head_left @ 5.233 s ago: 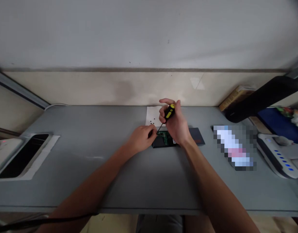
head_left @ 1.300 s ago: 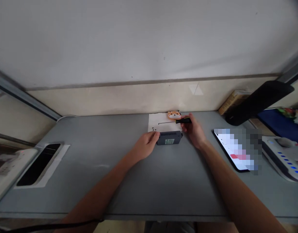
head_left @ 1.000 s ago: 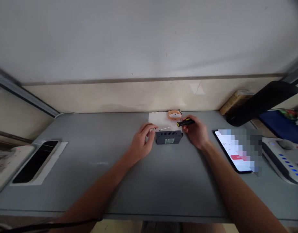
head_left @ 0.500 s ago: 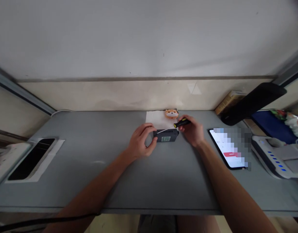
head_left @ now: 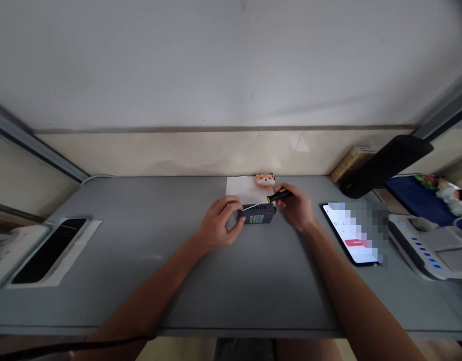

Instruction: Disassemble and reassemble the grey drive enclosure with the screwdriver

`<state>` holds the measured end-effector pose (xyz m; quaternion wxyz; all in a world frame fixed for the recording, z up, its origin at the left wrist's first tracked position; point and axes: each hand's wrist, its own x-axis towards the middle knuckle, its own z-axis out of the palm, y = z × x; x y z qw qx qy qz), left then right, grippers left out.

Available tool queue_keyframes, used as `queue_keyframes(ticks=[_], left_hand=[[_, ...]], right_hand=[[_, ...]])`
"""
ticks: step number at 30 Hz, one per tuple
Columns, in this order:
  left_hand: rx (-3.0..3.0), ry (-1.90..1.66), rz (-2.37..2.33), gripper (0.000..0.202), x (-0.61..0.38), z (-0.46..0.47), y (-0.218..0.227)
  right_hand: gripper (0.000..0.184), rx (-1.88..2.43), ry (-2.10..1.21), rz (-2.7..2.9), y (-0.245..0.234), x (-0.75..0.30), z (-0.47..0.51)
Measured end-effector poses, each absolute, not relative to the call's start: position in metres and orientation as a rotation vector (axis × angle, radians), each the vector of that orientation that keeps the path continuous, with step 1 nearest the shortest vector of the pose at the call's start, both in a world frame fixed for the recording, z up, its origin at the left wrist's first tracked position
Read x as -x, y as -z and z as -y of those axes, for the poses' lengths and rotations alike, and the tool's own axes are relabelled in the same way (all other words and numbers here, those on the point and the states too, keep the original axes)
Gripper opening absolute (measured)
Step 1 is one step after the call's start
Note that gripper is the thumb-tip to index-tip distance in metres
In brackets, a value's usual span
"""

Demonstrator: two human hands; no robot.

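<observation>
The left hand (head_left: 219,221) is curled around the left end of a small dark metal box (head_left: 256,214), its fingers closed against the case and steadying it on the table. The right hand (head_left: 294,207) is closed on the yellow-and-black handle of a screwdriver (head_left: 279,196), pinching it with the fingers rather than gripping it in a full fist. The thin steel shaft runs left across the top of the box, and its tip ends near the fingers of the left hand.

The box lies on a gray table (head_left: 178,301), at the near edge of a white sheet of paper (head_left: 240,188), with a row of vent slots and a green label facing the person. An orange dog-face ornament (head_left: 264,180) sits at the far edge of the paper, and a phone (head_left: 347,233) lies off to the right.

The box looks stiff and fairly light — easy to nudge out of place under any sideways push. Its smooth painted sides could slip, so the ends or long edges look like the surest places to hold it, with the fingers kept off the vents.
</observation>
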<state>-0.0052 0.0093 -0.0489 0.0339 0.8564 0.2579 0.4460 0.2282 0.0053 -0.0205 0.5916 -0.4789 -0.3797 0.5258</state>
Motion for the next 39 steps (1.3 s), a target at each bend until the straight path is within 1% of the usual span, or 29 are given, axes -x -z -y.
queue_keyframes(ticks=[4, 9, 12, 17, 23, 27, 33, 35, 39], left_hand=[[-2.667, -1.424, -0.749, 0.009, 0.004, -0.008, 0.046], [-2.607, -1.462, -0.766, 0.011, 0.003, -0.006, 0.044], [-2.546, -1.460, -0.789, 0.014, 0.003, -0.005, 0.043], [-2.578, -1.554, -0.711, 0.015, 0.003, -0.004, 0.042], [-2.568, -1.763, -0.663, 0.018, 0.000, 0.001, 0.042], [-2.503, -1.784, -0.642, 0.018, -0.001, 0.002, 0.045], [-2.536, -1.957, -0.643, 0.016, 0.006, -0.003, 0.045], [-2.625, -1.863, -0.700, 0.016, 0.005, -0.004, 0.043], [-2.762, -1.373, -0.836, 0.018, -0.002, -0.007, 0.042]], right_hand=[[0.025, 1.103, -1.219, 0.885, 0.022, -0.231, -0.006], [0.028, 1.075, -1.130, 0.808, 0.025, -0.229, -0.008], [0.032, 1.131, -1.077, 0.732, 0.029, -0.224, -0.010], [0.042, 1.291, -1.037, 0.935, 0.034, -0.220, -0.010], [0.048, 1.356, -1.034, 1.062, 0.035, -0.219, -0.009], [0.048, 1.348, -1.044, 1.085, 0.036, -0.218, -0.010], [0.046, 1.335, -1.055, 1.055, 0.037, -0.219, -0.010], [0.044, 1.315, -1.054, 1.011, 0.036, -0.219, -0.010], [0.042, 1.273, -0.999, 0.840, 0.035, -0.221, -0.012]])
